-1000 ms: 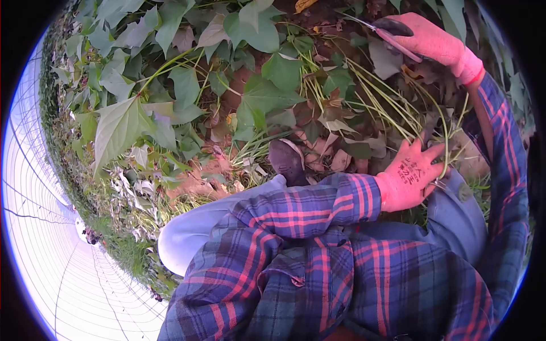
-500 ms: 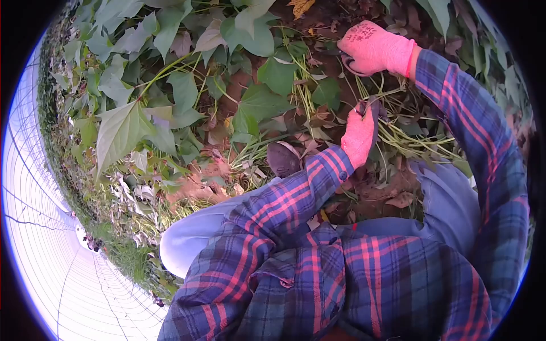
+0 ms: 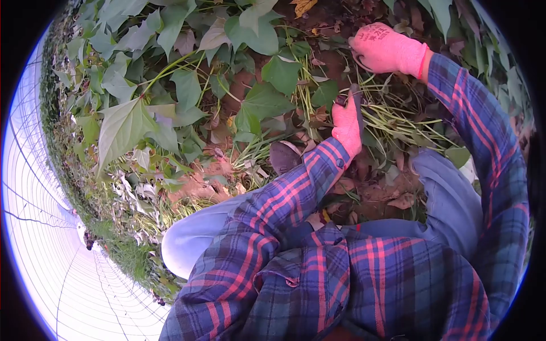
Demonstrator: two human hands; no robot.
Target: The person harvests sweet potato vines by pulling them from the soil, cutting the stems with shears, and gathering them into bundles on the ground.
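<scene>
My left hand (image 3: 347, 122), in a pink glove with a dark palm, is over the leafy vines. Its fingers point up and the thumb stands apart; nothing clearly lies between them. Farther up, my right hand (image 3: 389, 50), gloved in pink with dark print on the back, is curled closed. Thin stems run down from beneath its fingers, though the fingertips are hidden. Green vine stems (image 3: 404, 122) lie in a loose bundle right of my left hand. Broad lobed leaves (image 3: 264, 102) grow to its left.
Dense foliage (image 3: 128, 122) covers the left side. Reddish soil (image 3: 199, 184) and dry leaves show between the plants. A dark shoe (image 3: 284, 157) is beside my left sleeve, and my jeans-clad knee (image 3: 185, 244) is bent below. A netted or ribbed covering (image 3: 62, 273) curves along the far left.
My left hand has shifted slightly left and up, its fingers straightening away from the stems. My right hand has moved a little to the right, still curled.
</scene>
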